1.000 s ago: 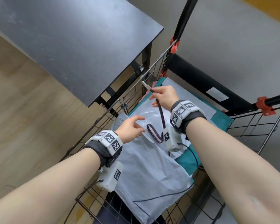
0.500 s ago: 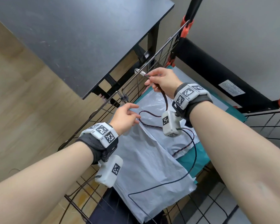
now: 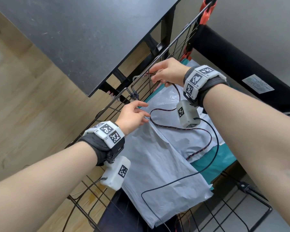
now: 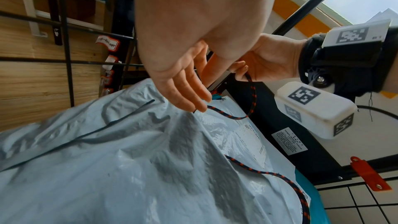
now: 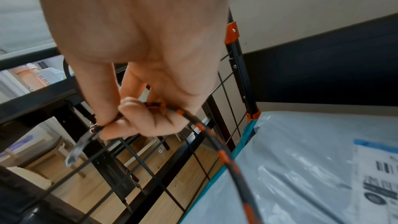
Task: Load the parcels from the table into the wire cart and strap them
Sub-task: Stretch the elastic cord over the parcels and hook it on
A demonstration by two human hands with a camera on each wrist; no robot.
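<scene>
A grey plastic parcel (image 3: 157, 164) lies in the wire cart (image 3: 174, 41) on top of a teal parcel (image 3: 221, 158). A black cord with orange flecks (image 3: 174, 128) snakes loosely across the grey parcel. My right hand (image 3: 155, 77) pinches the cord's end just behind its metal hook (image 3: 137, 77), which sits at the cart's top side rail. The right wrist view shows the same pinch (image 5: 107, 125), with the hook (image 5: 77, 151) against the wires. My left hand (image 3: 141, 113) hovers with straight fingers, and its fingertips (image 4: 193, 101) touch a bend of the cord (image 4: 252, 101).
A black table top (image 3: 74, 39) stands close against the cart's left side. The cart's black back panel (image 3: 241, 56) and orange clips (image 3: 206, 12) rise behind the parcels. A thin black sensor cable (image 3: 174, 183) trails over the grey parcel. Wooden floor shows through the wires.
My right hand has carried the hook end up and left to the cart's top rail. The cord has uncoiled across the parcel, and my left hand has reached its bend.
</scene>
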